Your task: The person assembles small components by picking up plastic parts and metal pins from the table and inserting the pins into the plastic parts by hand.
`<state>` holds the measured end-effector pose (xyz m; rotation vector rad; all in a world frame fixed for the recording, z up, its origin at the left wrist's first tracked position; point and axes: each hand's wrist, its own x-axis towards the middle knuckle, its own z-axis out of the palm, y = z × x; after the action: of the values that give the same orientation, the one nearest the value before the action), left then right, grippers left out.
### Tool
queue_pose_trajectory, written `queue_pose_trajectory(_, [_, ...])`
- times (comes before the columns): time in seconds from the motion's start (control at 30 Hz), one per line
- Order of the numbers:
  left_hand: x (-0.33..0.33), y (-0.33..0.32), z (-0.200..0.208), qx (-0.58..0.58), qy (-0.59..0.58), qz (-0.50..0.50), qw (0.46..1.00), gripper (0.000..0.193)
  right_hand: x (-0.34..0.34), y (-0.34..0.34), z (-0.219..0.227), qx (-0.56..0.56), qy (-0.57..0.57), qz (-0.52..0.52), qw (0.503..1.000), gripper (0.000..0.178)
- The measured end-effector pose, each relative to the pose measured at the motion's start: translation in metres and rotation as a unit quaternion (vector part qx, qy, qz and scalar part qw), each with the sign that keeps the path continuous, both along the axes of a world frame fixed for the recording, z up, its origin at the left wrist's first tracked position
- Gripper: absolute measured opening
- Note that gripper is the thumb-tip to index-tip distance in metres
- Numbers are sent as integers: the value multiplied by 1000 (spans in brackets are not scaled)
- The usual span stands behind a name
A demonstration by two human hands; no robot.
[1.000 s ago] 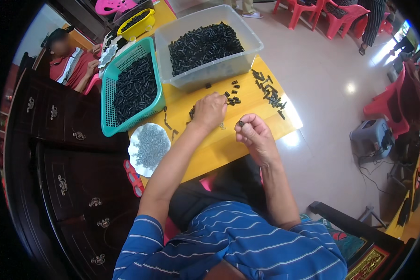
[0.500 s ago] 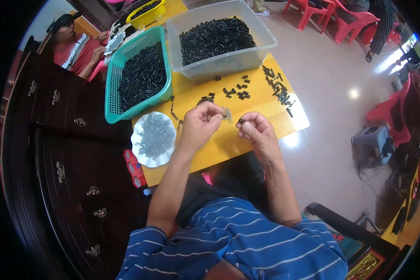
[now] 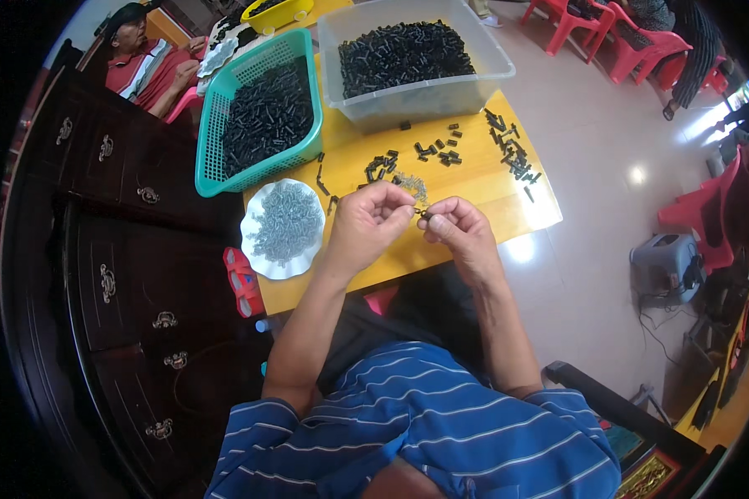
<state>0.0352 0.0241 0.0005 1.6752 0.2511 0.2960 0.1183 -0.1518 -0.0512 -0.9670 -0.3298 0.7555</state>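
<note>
My left hand (image 3: pixel 373 223) is closed in a pinch at the near part of the yellow table. It grips a tiny piece too small to name, touching or almost touching what the other hand holds. My right hand (image 3: pixel 466 237) pinches a small black cylindrical part (image 3: pixel 425 215) between thumb and fingers. Just beyond the hands lies a little heap of small silvery pieces (image 3: pixel 411 186). Loose black cylindrical parts (image 3: pixel 381 166) are scattered around it. To the left, a white scalloped plate (image 3: pixel 250 226) carries many of the same silvery pieces.
A green basket (image 3: pixel 316 108) and a translucent tub (image 3: pixel 441 98), both full of black parts, stand at the back of the yellow table (image 3: pixel 474 200). More black parts (image 3: pixel 512 150) lie along its right edge. Dark drawers (image 3: pixel 141 274) flank the left; another person (image 3: pixel 154 71) sits beyond.
My two hands have come together, the left moving right until its fingertips meet the black part in the right. The view has shifted slightly, so the table sits higher and further right.
</note>
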Motion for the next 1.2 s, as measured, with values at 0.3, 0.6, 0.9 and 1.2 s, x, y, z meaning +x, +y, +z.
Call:
queue_pose_trajectory(0.3, [2,-1,6,67,13,-22,997,6,1,-1,1,0,4,2,1000,13])
queue_pose_trajectory(0.6, [6,-1,15,74,35,-39,996,4,-4,4,-2,7,-8,-21,1000,11])
queue_pose_trajectory(0.9, [3,-2,23,212,-16,-50,976,33,2,-1,-6,43,105,57,992,19])
queue_pose_trajectory(1.2, [1,-16,18,468,-93,-16,878,44,-2,6,-4,58,116,62,990,18])
